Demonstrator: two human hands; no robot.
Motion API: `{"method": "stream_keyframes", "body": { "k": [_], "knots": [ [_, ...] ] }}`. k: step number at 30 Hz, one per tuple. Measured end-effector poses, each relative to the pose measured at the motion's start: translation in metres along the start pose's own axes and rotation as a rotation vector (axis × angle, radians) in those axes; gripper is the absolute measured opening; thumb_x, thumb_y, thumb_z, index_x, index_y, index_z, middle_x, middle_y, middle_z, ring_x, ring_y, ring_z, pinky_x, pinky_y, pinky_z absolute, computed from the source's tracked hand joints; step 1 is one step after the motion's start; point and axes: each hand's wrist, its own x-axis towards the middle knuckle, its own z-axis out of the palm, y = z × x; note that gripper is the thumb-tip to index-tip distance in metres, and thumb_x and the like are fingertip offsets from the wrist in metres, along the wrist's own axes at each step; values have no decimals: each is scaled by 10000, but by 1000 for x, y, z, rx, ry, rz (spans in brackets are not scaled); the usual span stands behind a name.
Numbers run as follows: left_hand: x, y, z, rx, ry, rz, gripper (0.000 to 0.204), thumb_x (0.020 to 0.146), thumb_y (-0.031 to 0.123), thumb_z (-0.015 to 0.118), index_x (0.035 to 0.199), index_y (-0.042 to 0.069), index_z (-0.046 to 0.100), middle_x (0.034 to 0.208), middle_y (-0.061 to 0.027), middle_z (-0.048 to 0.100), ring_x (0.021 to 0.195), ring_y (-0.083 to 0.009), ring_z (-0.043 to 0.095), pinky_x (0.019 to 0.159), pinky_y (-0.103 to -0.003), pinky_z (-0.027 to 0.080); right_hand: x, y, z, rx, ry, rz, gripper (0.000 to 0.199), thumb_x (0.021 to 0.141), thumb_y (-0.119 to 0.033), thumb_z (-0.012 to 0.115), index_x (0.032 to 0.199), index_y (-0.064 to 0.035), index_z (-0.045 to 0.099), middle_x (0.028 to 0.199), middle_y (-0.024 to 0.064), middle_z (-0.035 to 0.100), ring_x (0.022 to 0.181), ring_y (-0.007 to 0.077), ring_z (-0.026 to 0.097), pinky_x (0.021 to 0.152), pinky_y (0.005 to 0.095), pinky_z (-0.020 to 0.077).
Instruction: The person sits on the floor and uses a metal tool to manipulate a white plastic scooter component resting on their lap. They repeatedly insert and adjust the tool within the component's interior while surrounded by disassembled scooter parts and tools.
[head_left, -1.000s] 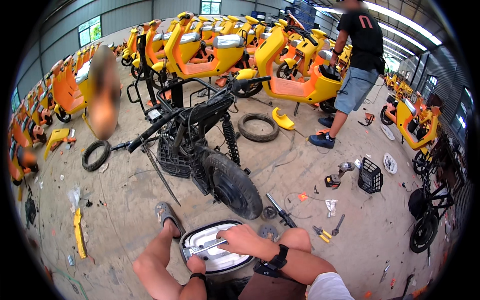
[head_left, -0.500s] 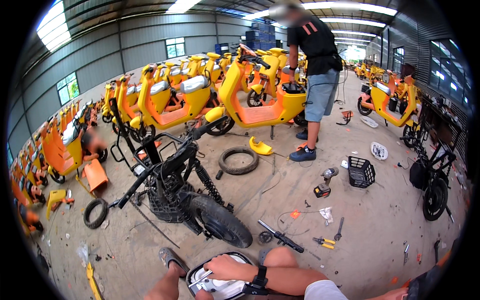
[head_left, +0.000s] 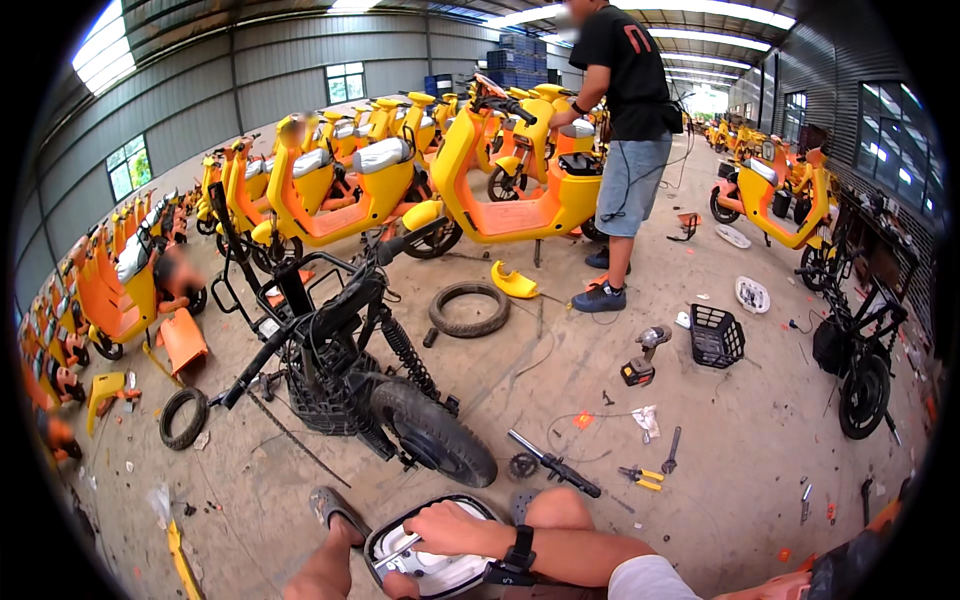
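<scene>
Between my legs lies an upturned scooter seat [head_left: 450, 571], its pale underside framed by a black rim. My right hand [head_left: 446, 527], with a black band on the wrist, reaches across it from the right. Its fingers are closed round one end of a thin silver metal rod [head_left: 397, 553], which slants down over the seat's underside. Only a small part of my left hand [head_left: 402, 586] shows at the lower edge, beside the seat and near the rod's lower end; its fingers are mostly out of sight.
Ahead stands a stripped black scooter frame [head_left: 345, 350]. Right of it lie a handlebar piece [head_left: 553, 464], yellow-handled pliers [head_left: 641, 478], a wrench [head_left: 672, 451], a cordless drill [head_left: 645, 356] and a black basket [head_left: 716, 335]. Another person [head_left: 630, 130] stands beside a yellow scooter [head_left: 510, 210].
The view has shifted slightly. My right hand stays on the rod over the seat, with little visible movement. The standing person has straightened somewhat and moved an arm toward the scooters on the left.
</scene>
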Motion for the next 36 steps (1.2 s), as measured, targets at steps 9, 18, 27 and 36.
{"method": "stream_keyframes", "body": {
  "k": [9,18,27,36],
  "knots": [
    [2,-13,5,-82,28,-48,215,710,186,736,821,4,709,846,-203,701,842,-397,685,747,-489,550,8,-4,9,-25,-21,2,251,752,-269,715,843,-37,682,779,183,676,794,380,666,685,482,512],
    [-1,-19,2,-125,52,-75,223,697,182,744,811,-6,704,839,-210,697,839,-407,682,741,-495,548,14,-2,13,-37,-79,-11,276,801,-292,693,937,-52,689,745,197,668,752,395,662,660,487,508],
    [8,-29,8,-150,36,-122,244,679,71,714,918,21,712,837,-225,696,822,-409,675,749,-495,533,12,-3,11,-33,-73,-20,286,803,-305,694,946,-58,692,751,196,672,752,391,666,652,482,511],
    [9,-30,10,-296,-17,-131,340,647,67,706,974,-24,694,884,-235,698,889,-373,688,812,-425,531,13,-4,13,-51,-97,-6,288,798,-308,700,943,-60,691,755,192,674,757,389,667,653,483,511]
  ]
}}
